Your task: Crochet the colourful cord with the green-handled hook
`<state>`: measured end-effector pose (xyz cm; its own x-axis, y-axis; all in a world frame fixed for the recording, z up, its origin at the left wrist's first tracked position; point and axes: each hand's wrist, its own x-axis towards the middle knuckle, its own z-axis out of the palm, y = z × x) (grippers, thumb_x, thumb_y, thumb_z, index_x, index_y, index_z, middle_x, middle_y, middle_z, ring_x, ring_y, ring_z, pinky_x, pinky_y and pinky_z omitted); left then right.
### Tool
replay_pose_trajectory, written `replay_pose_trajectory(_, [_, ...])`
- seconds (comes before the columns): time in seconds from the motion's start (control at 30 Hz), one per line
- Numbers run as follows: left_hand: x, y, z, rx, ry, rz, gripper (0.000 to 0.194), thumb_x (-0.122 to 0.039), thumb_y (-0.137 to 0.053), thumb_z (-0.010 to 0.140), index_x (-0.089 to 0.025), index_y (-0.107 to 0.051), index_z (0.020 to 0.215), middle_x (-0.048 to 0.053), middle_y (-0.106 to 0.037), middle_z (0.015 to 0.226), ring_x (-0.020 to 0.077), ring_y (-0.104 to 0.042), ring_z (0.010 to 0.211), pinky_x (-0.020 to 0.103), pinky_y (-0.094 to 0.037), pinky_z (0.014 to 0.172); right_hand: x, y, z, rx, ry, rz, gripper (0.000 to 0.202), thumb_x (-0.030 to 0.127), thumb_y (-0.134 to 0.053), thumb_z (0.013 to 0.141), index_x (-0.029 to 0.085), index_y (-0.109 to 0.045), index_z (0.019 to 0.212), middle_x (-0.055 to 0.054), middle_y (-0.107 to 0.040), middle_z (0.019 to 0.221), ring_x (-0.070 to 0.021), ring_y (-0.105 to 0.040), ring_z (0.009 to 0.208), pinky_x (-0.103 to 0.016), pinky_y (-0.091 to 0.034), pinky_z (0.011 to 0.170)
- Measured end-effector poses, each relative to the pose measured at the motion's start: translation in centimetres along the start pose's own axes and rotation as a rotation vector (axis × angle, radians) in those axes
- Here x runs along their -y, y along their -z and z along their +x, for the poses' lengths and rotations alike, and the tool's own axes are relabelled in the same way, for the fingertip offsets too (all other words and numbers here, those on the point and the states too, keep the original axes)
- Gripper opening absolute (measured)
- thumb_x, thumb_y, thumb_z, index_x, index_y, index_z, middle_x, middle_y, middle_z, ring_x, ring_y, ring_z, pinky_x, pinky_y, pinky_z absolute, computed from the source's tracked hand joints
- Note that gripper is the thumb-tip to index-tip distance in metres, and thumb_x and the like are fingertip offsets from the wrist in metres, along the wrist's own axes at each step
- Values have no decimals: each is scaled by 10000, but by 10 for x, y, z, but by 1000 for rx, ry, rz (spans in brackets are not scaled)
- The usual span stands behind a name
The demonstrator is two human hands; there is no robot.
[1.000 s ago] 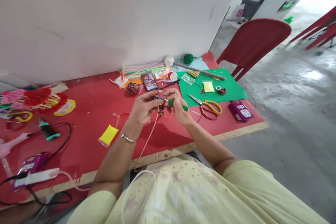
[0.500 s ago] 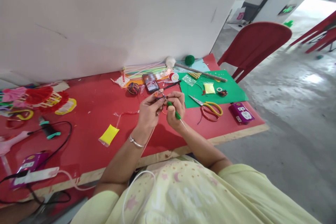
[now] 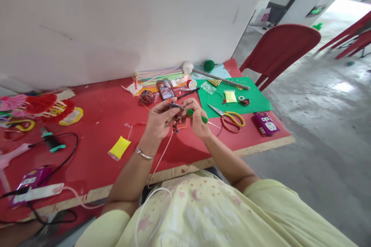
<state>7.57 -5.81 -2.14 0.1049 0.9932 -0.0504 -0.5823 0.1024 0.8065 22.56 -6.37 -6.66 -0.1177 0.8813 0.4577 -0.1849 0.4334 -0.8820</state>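
Observation:
My left hand point(image 3: 161, 120), with a silver bangle at the wrist, pinches a small dark multicoloured crochet piece point(image 3: 175, 126) over the red table. In my right hand point(image 3: 197, 117) is a crochet hook point(image 3: 204, 119) with a green handle, its thin metal tip meeting the piece at the left fingertips. Fingers cover much of the work. Orange yarn trails below it. A ball of multicoloured yarn point(image 3: 146, 97) lies just beyond my left hand, beside a phone point(image 3: 166, 90).
Scissors point(image 3: 233, 119) with red and yellow handles lie right of my hands, near a purple box point(image 3: 265, 124). A yellow packet point(image 3: 119, 148) sits to the left. Further left are a corded glue gun point(image 3: 52, 141) and pipe-cleaner crafts point(image 3: 43, 106). A white partition point(image 3: 116, 23) stands behind.
Both hands have shifted slightly; the left wrist moved left. The hook has turned flatter, its rear end swinging right and up. The dark crochet piece now shows below the fingers.

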Motion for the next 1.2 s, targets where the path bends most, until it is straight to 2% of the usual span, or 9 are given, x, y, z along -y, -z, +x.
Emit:
replay_pose_trajectory(0.13, [-4, -3, -5, -15, 45, -8, 329, -135, -902, 563, -174, -815, 877, -42, -602, 531, 1, -323, 391, 125, -207, 375, 2, -4, -2, -74, 116, -67, 621, 782, -440, 951, 214, -688, 912, -92, -597, 1104, -156, -625, 760, -299, -562, 556])
replay_pose_trajectory(0.27, [-8, -2, -8, -10, 183, -81, 301, -123, -851, 593, -158, -781, 884, -76, -513, 530, -6, -286, 399, 110, -195, 372, 5, -3, 0, -97, 280, -238, 607, 770, -446, 955, 226, -708, 902, -108, -617, 1108, -236, -662, 984, -386, -616, 747])
replay_pose_trajectory(0.33, [-10, 0, -9, -10, 214, -106, 291, -118, -840, 599, -152, -764, 877, -84, -481, 540, -8, -282, 406, 107, -195, 377, 8, 2, 2, -58, 322, -314, 614, 775, -431, 955, 230, -709, 907, -111, -621, 1093, -256, -656, 1056, -423, -615, 834])
replay_pose_trajectory(0.63, [-15, -2, -8, -25, 191, 0, 278, -114, -822, 595, -132, -770, 868, -98, -403, 529, 1, -269, 426, 121, -179, 391, 11, 41, 12, 156, 456, -573, 532, 743, -501, 949, 268, -730, 1018, -109, -648, 1110, -259, -651, 1056, -446, -589, 883])
replay_pose_trajectory(0.8, [-17, 0, -6, -11, 202, 60, 270, -122, -811, 585, -116, -784, 853, -88, -432, 524, -3, -261, 423, 123, -177, 387, 19, 52, 17, 254, 527, -598, 345, 556, -544, 1021, 265, -723, 1069, -102, -654, 1141, -239, -662, 1067, -403, -595, 842])
replay_pose_trajectory(0.9, [-20, 3, -4, 22, 232, 80, 294, -119, -815, 570, -104, -801, 864, -70, -479, 538, -7, -274, 425, 120, -180, 384, 29, 56, 20, 297, 502, -604, 283, 478, -545, 1034, 266, -732, 1027, -91, -658, 1142, -227, -662, 1045, -399, -592, 842])
replay_pose_trajectory(1.07, [-22, 7, -1, 56, 289, 96, 288, -116, -818, 545, -95, -804, 832, -65, -480, 519, -8, -268, 417, 124, -179, 378, 42, 62, 23, 332, 411, -475, 276, 456, -582, 1016, 250, -758, 962, -89, -646, 1116, -220, -649, 1022, -408, -595, 855])
replay_pose_trajectory(1.13, [-21, 5, -1, 62, 299, 96, 258, -112, -812, 544, -97, -798, 802, -65, -473, 503, -7, -269, 413, 129, -186, 382, 40, 59, 21, 300, 290, -329, 305, 461, -586, 1010, 234, -764, 910, -95, -633, 1133, -211, -647, 990, -381, -602, 799])
replay_pose_trajectory(1.2, [-17, 3, -1, 82, 292, 91, 231, -115, -814, 544, -106, -793, 773, -57, -479, 496, 3, -299, 417, 134, -195, 389, 31, 50, 16, 241, 83, -105, 364, 511, -577, 998, 217, -747, 868, -87, -624, 1102, -180, -635, 889, -313, -585, 665])
